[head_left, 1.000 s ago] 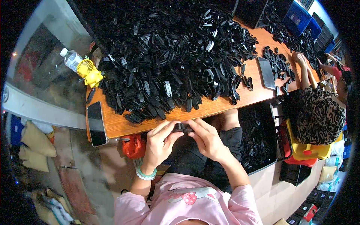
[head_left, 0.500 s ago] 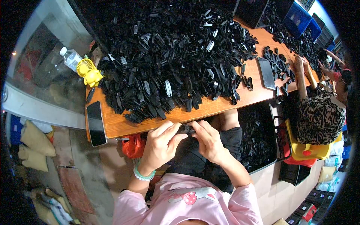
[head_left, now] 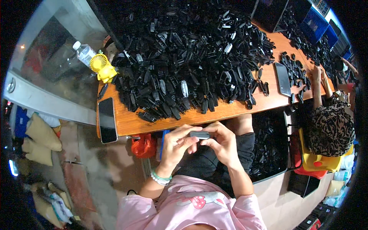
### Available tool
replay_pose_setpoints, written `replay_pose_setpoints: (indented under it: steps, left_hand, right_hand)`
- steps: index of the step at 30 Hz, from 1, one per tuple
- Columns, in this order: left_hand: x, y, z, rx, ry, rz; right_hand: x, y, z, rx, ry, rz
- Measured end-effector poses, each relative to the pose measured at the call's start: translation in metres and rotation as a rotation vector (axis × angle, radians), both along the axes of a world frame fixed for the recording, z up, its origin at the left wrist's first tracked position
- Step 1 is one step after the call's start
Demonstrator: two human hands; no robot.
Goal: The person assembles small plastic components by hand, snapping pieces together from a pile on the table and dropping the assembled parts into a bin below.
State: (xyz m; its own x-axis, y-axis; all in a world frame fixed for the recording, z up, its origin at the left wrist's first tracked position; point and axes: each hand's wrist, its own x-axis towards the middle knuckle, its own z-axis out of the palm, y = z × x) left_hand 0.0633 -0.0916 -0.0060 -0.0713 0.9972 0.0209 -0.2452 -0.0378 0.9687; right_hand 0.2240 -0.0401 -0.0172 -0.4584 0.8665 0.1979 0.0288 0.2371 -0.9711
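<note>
Between my two hands, just off the table's front edge, is a small dark grey oblong plastic piece (head_left: 200, 135). My left hand (head_left: 177, 144), with a beaded bracelet at its wrist, grips one end between thumb and fingers. At the other end, my right hand (head_left: 221, 143) pinches the piece too. A big heap of black plastic pieces (head_left: 180, 69) of similar long shape covers the table beyond my hands. Several loose pieces (head_left: 263, 86) lie at the heap's right side.
The wooden table (head_left: 153, 125) bears a phone (head_left: 107, 119), a yellow fan (head_left: 102, 68), a bottle (head_left: 85, 53) and a second phone (head_left: 283, 79). A black bin (head_left: 270, 145) of pieces stands below at right. A co-worker (head_left: 331, 124) sits beyond it. A red bag (head_left: 143, 145) hangs under the table.
The view has shifted, so the table appears further right. The piece in my hands has turned, now showing a smooth grey side. My left fingers have shifted around it.
</note>
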Motion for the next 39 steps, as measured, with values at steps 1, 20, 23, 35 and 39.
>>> replay_pose_setpoints:
  steps: [1, 20, 23, 35, 39]
  left_hand:
    - [-0.002, -0.001, -0.001, -0.003, 0.002, 0.004]
    - [-0.118, 0.001, 0.0, 0.121, 1.242, 0.232]
    - [-0.111, -0.004, 0.007, 0.186, 1.272, 0.286]
    - [-0.051, 0.01, -0.015, 0.261, 0.235, 0.094]
    - [-0.024, 0.005, -0.004, 0.029, 0.156, -0.063]
  right_hand:
    - [0.0, -0.002, -0.003, 0.068, 0.02, 0.001]
    - [-0.031, 0.115, 0.016, 0.824, -0.318, -0.662]
    - [-0.029, 0.144, 0.023, 0.922, -0.705, -0.72]
    - [-0.026, 0.064, 0.014, 0.092, 0.157, -0.269]
    - [-0.012, 0.016, 0.019, -0.328, 0.204, 0.102]
